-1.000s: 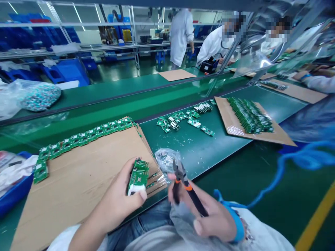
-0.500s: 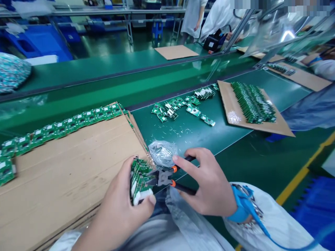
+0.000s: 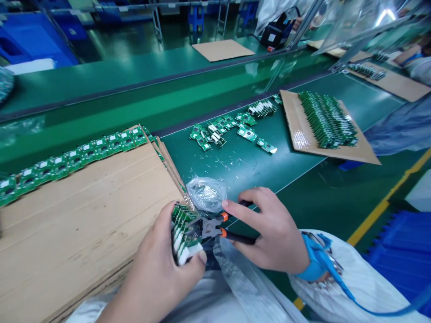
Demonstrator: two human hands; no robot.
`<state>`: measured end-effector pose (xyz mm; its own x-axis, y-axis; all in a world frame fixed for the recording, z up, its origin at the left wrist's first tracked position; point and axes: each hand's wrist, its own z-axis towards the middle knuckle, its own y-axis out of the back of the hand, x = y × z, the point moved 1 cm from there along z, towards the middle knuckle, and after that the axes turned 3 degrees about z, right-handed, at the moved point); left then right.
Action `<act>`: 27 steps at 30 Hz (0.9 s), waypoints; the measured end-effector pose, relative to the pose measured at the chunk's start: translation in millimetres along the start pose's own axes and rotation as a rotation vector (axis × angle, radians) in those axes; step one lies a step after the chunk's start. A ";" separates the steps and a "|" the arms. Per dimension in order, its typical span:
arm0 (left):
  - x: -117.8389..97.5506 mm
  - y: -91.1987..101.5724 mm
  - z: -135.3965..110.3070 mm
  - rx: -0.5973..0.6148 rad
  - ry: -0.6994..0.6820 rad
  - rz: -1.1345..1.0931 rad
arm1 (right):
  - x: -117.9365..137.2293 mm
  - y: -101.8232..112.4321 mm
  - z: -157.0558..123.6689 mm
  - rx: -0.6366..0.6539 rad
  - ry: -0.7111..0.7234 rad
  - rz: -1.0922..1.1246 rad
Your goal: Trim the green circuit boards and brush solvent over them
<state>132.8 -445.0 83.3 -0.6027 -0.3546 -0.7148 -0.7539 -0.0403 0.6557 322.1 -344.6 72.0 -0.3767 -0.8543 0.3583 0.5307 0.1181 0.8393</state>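
Observation:
My left hand [image 3: 164, 264] is closed around a small stack of green circuit boards [image 3: 183, 235] with white parts on them. In my right hand [image 3: 271, 231] are wire cutters [image 3: 213, 227] with black and orange handles, the handles spread apart. The jaws reach in at the boards' right side; whether they touch a pin I cannot tell. Just beyond the cutters lies a clear plastic bag [image 3: 206, 194] with thin metal bits in it. A blue wrist strap [image 3: 313, 258] goes round my right wrist.
Cardboard sheets [image 3: 87, 215] lie at left, with a row of boards [image 3: 72, 159] along their far edge. Loose boards [image 3: 247, 133] and scattered pin clippings [image 3: 232, 163] lie on the green table. At right, a cardboard sheet [image 3: 303, 142] bears stacked boards [image 3: 328, 119]. Co-workers' arms show at the back.
The view has shifted a little, so the background sits higher and further left. My left hand still grips the boards, and the cutters stay beside them with handles spread.

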 end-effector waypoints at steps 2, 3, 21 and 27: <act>-0.6 -1.2 0.3 0.009 0.016 0.000 | -1.2 0.6 -1.4 -0.001 0.009 -0.011; -1.2 -1.4 0.5 0.015 0.026 -0.004 | -1.6 1.0 -1.9 -0.004 0.013 -0.018; -19.0 -3.7 -0.3 0.099 0.132 -0.006 | -5.0 -1.7 -16.3 -0.123 0.021 -0.120; -22.8 -5.2 1.2 0.115 0.124 -0.027 | -6.3 -1.0 -17.1 -0.161 0.020 -0.169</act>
<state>150.1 -435.6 95.8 -0.5500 -0.4681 -0.6916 -0.7987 0.0528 0.5994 336.9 -348.0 61.9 -0.4566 -0.8649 0.2085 0.5758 -0.1087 0.8103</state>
